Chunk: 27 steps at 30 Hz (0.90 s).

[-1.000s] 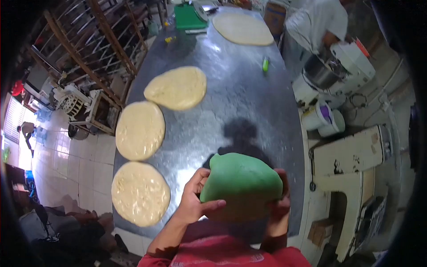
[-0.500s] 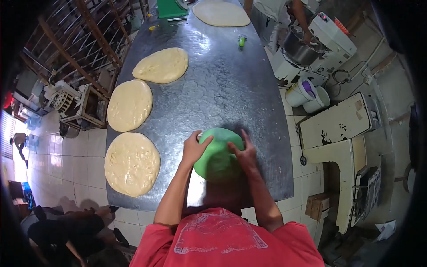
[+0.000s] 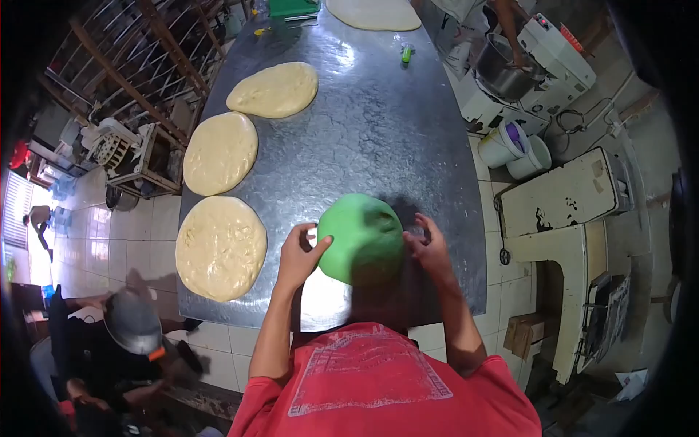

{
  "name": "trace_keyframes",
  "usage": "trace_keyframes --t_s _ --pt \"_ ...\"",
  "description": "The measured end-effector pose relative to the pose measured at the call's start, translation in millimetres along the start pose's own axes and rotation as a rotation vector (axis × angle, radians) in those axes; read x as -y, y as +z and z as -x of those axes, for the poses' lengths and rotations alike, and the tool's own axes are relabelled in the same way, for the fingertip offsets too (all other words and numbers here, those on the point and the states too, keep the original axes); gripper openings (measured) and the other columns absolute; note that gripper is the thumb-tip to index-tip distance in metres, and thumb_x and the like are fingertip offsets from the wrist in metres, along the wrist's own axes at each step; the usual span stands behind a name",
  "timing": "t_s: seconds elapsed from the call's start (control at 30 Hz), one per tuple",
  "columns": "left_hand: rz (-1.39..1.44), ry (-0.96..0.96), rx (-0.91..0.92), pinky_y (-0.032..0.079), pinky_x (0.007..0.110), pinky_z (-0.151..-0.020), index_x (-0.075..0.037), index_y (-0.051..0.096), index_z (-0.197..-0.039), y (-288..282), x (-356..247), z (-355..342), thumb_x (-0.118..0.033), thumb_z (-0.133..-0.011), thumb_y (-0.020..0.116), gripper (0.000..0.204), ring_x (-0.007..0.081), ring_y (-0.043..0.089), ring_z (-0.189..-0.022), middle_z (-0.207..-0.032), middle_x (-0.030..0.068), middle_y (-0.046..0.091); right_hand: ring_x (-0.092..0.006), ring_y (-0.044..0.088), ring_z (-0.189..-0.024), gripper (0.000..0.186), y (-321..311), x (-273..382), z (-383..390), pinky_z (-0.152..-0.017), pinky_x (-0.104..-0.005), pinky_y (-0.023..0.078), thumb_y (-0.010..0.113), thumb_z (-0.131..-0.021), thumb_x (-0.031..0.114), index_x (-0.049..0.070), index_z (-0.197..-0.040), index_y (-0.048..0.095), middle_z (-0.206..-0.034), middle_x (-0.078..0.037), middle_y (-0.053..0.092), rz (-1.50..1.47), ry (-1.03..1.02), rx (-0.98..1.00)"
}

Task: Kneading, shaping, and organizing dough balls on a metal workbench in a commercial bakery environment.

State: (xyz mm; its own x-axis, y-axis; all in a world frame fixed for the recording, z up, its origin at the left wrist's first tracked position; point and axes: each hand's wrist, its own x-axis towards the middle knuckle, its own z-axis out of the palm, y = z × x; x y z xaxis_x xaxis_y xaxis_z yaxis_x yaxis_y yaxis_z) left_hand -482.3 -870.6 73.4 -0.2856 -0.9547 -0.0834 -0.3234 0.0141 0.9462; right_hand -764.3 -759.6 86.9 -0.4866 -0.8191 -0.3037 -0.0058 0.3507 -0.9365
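A smooth green ball of dough (image 3: 357, 233) rests on the dark worktable (image 3: 349, 138) close in front of me, its near side in shadow. My left hand (image 3: 298, 253) lies against its left side, fingers spread and the thumb touching the dough. On the other side, my right hand (image 3: 428, 246) is just off the dough with its fingers apart. A pale flattened dough round (image 3: 221, 249) lies to the left of my left hand. Behind it sit a second pale round (image 3: 220, 154) and a more oval piece of dough (image 3: 275, 90).
A larger pale dough sheet (image 3: 373, 13) lies at the table's far end, near a green scale (image 3: 293, 7). A small green-capped container (image 3: 405, 54) stands far right. Beyond the right edge, a co-worker's arm reaches into a steel mixer bowl (image 3: 507, 67). A person crouches at lower left.
My right hand has come away from the green dough to the right. My left hand has loosened and shifted slightly left. At lower left, the person has moved, and a metal bowl now shows.
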Motion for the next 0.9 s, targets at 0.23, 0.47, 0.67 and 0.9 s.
trace_keyframes --t_s 0.23,0.47,0.67,0.9 --pt "0.291 -0.218 -0.108 0.053 0.029 -0.065 0.002 0.062 -0.117 54 -12 -28 -0.025 -0.086 0.075 0.044 0.018 0.063 -0.076 -0.095 0.0133 0.067 -0.0234 0.062 -0.096 0.071 86 12 -18 -0.082 -0.0335 0.052 0.08 -0.083 0.028 0.005 -0.142 0.049 -0.121 -0.017 0.062 -0.105 -0.243 -0.061" --pt "0.877 -0.299 0.28 0.054 0.029 -0.069 0.001 0.062 -0.117 8 -86 10 -0.015 -0.086 0.071 0.036 0.0191 0.063 -0.079 -0.094 0.0124 0.065 -0.022 0.058 -0.101 0.056 18 62 41 -0.088 -0.0331 0.05 0.076 -0.082 0.017 0.006 -0.133 0.055 -0.117 -0.013 0.059 -0.595 -0.026 0.249" --pt "-0.344 0.163 -0.037 0.05 0.038 -0.092 0.002 0.06 -0.121 13 -32 17 -0.02 -0.085 0.072 0.043 0.0306 0.059 -0.107 -0.12 0.0237 0.059 -0.0329 0.056 -0.113 0.057 3 13 24 -0.102 -0.0423 0.043 0.071 -0.086 0.026 0.008 -0.138 0.053 -0.128 -0.018 0.057 0.573 -0.384 0.005" --pt "-0.26 0.652 0.21 0.033 0.047 -0.112 -0.002 0.058 -0.131 86 -64 -29 -0.033 -0.084 0.069 0.057 0.0373 0.048 -0.129 -0.141 0.0173 0.053 -0.0352 0.038 -0.14 0.063 63 22 8 -0.118 -0.0388 0.026 0.055 -0.099 0.032 0.003 -0.151 0.036 -0.158 -0.021 0.031 1.152 -0.917 0.39"
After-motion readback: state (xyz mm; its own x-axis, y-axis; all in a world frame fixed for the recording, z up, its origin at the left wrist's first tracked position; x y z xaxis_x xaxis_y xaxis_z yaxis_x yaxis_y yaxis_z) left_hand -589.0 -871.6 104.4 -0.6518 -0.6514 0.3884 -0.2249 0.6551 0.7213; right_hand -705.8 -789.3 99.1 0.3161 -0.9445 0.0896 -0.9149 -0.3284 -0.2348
